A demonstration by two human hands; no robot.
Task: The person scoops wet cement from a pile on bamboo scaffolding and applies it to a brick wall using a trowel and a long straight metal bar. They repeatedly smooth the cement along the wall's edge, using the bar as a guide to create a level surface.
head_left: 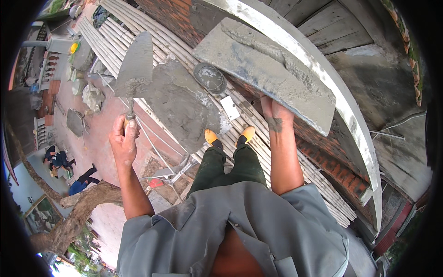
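My left hand (pixel 123 141) is closed round the wooden handle of a trowel (pixel 138 60), its blade pointing up and away, coated grey with a lump of wet mortar near the handle. On the right, my right hand (pixel 275 111) grips a long rectangular mortar board (pixel 258 76) from beneath; the board hides most of the fingers. A thick ridge of mortar (pixel 281 57) lies along its top. Wet mortar also smears my right wrist. Between the two hands, lower down, a broad heap of mortar (pixel 180 101) is spread out beside a round dark tub (pixel 210 77).
I stand on a scaffold of bamboo poles (pixel 256 138), in yellow shoes (pixel 211 136). A white card (pixel 230 107) lies near the tub. At right, a curved pale ledge (pixel 355 124) runs along a brick wall (pixel 323 159). Far below left are people (pixel 60 159) and a tree trunk (pixel 92 198).
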